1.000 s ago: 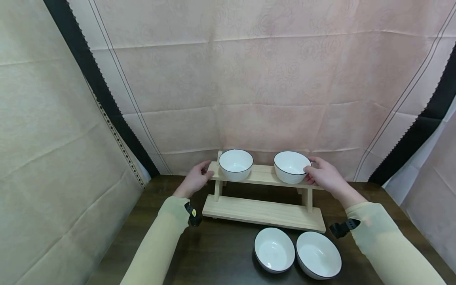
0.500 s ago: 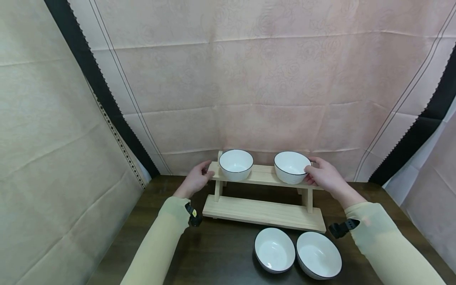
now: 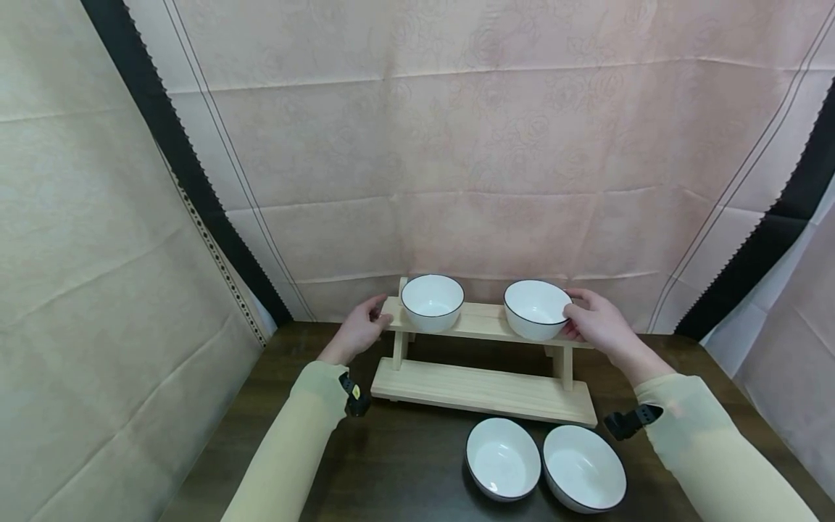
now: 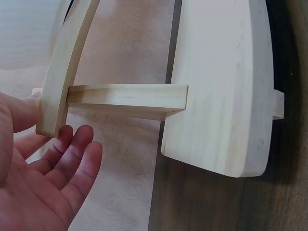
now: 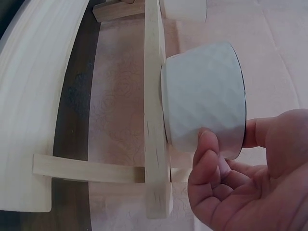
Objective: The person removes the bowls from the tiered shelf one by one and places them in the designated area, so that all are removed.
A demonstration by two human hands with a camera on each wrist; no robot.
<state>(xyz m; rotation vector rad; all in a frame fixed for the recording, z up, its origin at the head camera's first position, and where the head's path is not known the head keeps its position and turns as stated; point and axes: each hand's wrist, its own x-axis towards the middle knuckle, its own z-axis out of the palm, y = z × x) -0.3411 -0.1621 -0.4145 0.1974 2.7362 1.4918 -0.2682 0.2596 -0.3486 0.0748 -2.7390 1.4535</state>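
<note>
A two-tier wooden rack (image 3: 483, 390) stands on the table; two white bowls with dark rims rest on its upper shelf. My left hand (image 3: 357, 332) holds the upper shelf's left end, and the left wrist view shows the thumb on one face of the board (image 4: 62, 77) with fingers at the other. My right hand (image 3: 601, 326) pinches the right bowl (image 3: 535, 310) at its rim, thumb and fingers on its side. In the right wrist view that bowl (image 5: 207, 96) sits on the shelf board. The left bowl (image 3: 432, 303) is untouched.
Two more white bowls (image 3: 502, 458) (image 3: 583, 468) stand side by side on the dark table (image 3: 391, 464) in front of the rack. A pale cloth (image 3: 496, 145) hangs behind the table, with further cloth at both sides.
The right bowl has shifted very slightly to the right and toward me, with my right hand moving along with it. My left hand has hardly moved.
</note>
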